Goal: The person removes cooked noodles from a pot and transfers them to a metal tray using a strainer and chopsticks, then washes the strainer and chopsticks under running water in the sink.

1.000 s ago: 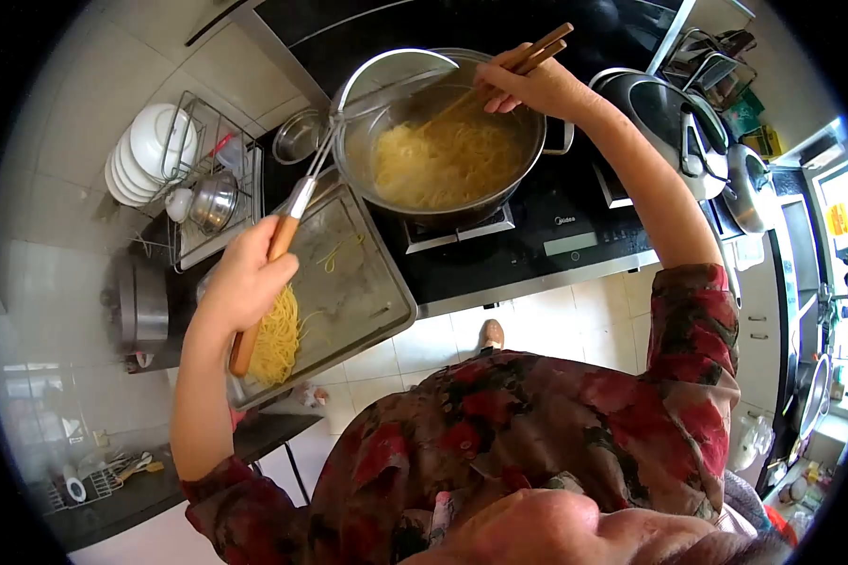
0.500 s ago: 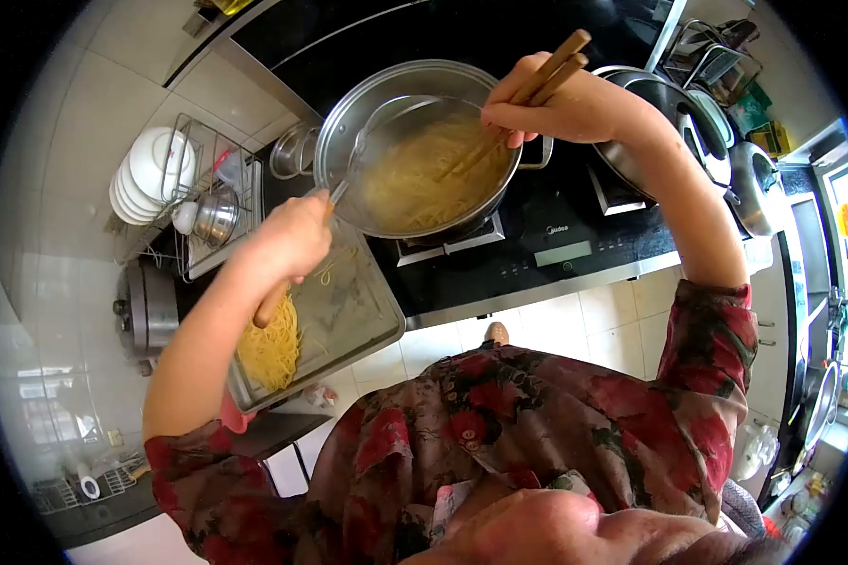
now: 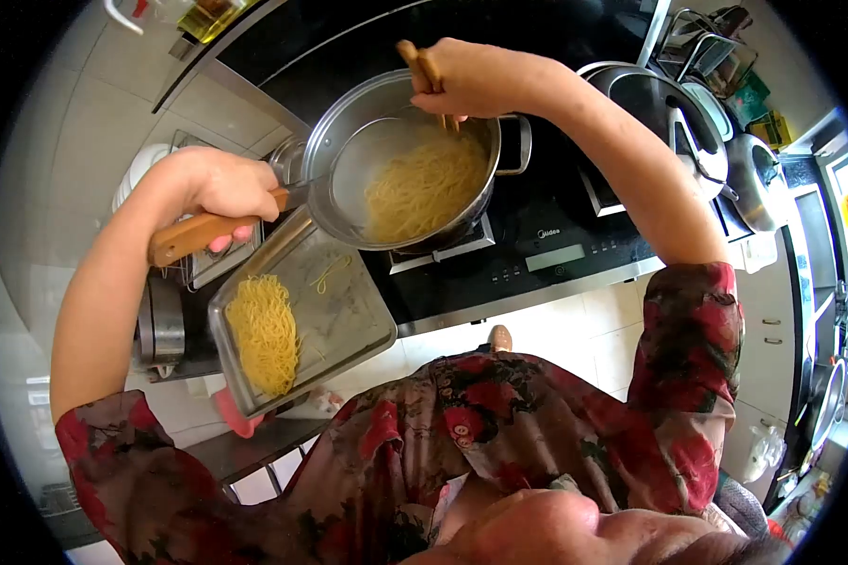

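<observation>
One yellow noodle heap (image 3: 264, 334) lies at the grey metal tray (image 3: 353, 320)'s left edge, loose noodles (image 3: 419, 193) in the round steel pot (image 3: 322, 141), left hand (image 3: 231, 186) gripping a wooden-handled strainer (image 3: 188, 239), right hand (image 3: 471, 80) wooden chopsticks (image 3: 409, 58).

Daylight from right; edges curved, corners black.

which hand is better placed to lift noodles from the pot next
Likely the left hand: its strainer reaches into the pot, by the noodles; the right hand holds only chopsticks.
</observation>
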A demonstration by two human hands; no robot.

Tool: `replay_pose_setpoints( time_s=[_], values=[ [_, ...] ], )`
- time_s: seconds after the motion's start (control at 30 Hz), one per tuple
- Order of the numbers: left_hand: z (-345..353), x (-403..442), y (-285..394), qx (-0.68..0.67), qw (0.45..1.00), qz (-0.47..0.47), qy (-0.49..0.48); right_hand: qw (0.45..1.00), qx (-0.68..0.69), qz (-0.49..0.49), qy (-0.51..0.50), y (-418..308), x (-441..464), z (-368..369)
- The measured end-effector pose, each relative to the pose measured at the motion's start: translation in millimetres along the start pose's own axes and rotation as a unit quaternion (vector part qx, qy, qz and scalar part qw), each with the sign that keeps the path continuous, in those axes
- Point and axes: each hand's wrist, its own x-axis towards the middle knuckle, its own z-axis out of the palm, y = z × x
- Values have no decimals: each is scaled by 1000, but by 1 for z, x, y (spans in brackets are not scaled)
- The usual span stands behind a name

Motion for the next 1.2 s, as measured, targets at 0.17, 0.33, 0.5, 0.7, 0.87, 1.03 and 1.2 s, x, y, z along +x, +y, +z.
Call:
replay_pose_setpoints(
  time_s=[0.17, 0.33, 0.5, 0.7, 0.87, 1.03, 1.2],
  values=[
    [2, 19, -22, -195, 978, -7, -78, 975, 137, 157, -80, -9, 2, -37],
    [15, 28, -34, -274, 950, 18, -147, 896, 396, 199, 24, 13, -32, -37],
    [35, 48, -45, -406, 885, 84, -214, 878, 426, 197, 92, 17, -51, -19],
    [92, 43, -30, -583, 776, 98, -221, 944, 260, 149, 139, -37, -66, -74],
    [117, 45, -16, -673, 681, 145, -251, 985, 110, -116, 71, 9, -17, -57],
    [119, 43, 1, -710, 646, 135, -246, 990, 47, -132, 29, 41, 34, 18],
    [122, 50, 6, -727, 628, 146, -238, 994, 26, -73, -83, 24, 27, -26]
  ],
)
